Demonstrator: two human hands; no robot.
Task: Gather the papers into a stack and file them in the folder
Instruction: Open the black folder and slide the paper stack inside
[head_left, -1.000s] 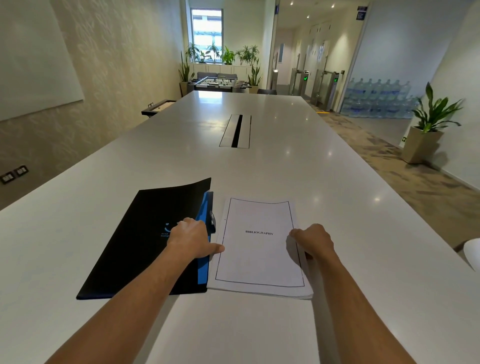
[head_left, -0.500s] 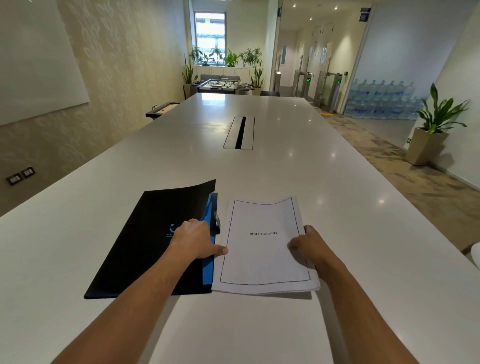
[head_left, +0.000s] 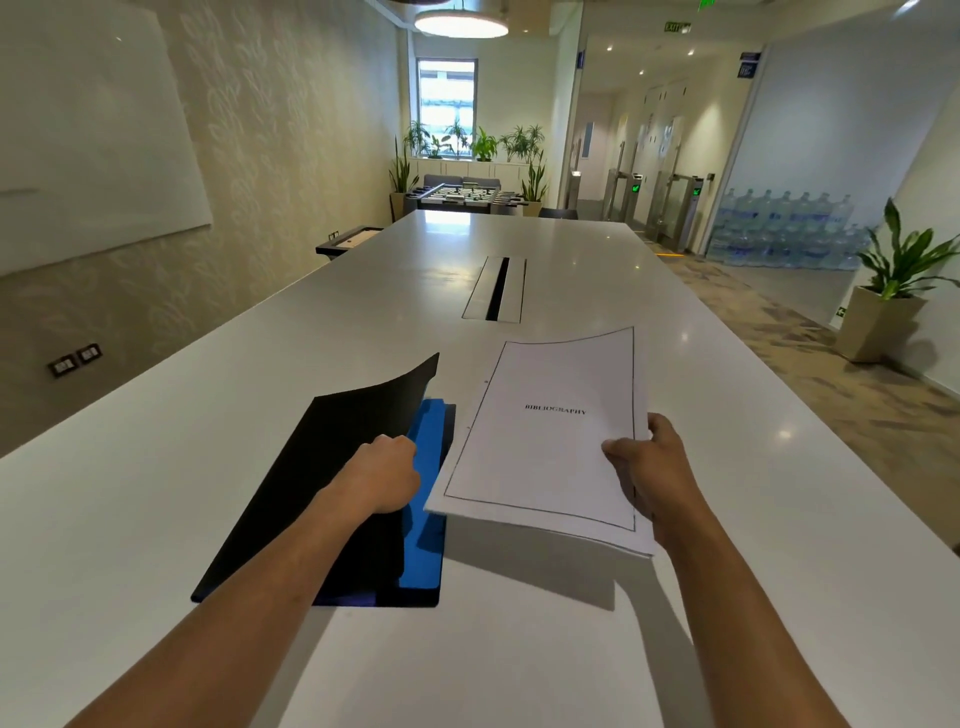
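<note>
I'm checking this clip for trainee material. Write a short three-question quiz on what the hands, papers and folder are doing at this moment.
1. True or false: the paper stack lies flat on the table.
2. Which hand lifts the folder's black cover? A) left hand B) right hand C) neither
3. Fill in: the top sheet's printed heading reads ____.

Key
1. False. The right hand grips the stack at its right edge and holds it raised, casting a shadow on the table.
2. A. The left hand holds the cover's edge up, showing the blue inside.
3. BIBLIOGRAPHY.
</note>
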